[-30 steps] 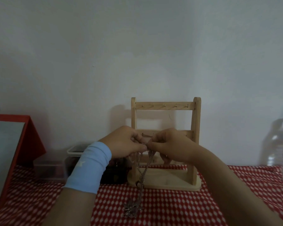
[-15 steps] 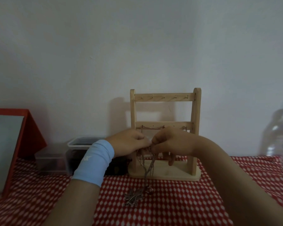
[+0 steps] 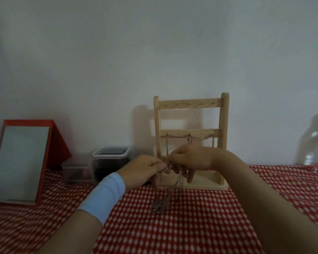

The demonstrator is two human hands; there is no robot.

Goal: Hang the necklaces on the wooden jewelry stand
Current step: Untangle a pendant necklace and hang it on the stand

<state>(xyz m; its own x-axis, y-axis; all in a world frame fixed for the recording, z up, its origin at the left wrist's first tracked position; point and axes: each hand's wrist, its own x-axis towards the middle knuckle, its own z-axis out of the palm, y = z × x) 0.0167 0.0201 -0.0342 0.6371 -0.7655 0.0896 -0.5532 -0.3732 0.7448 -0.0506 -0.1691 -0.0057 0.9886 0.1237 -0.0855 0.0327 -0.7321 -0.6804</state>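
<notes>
Two hands (image 3: 145, 168) (image 3: 190, 159), one necklace (image 3: 165, 188)

One view only — a wide-angle camera worn on the head, facing forward and a little down across the table (image 3: 209, 226) to the wall (image 3: 154, 52). It is near: the forearms (image 3: 261, 198) enter at the bottom edge, left hand (image 3: 143, 169) and right hand (image 3: 189, 160) meet mid-frame before the stand (image 3: 189, 105) — the wall fills the upper half.

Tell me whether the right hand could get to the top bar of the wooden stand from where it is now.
Probably yes. The top bar stands above the right hand, its hooks bare, nothing in front. That hand and the left hand pinch a necklace, though.
</notes>
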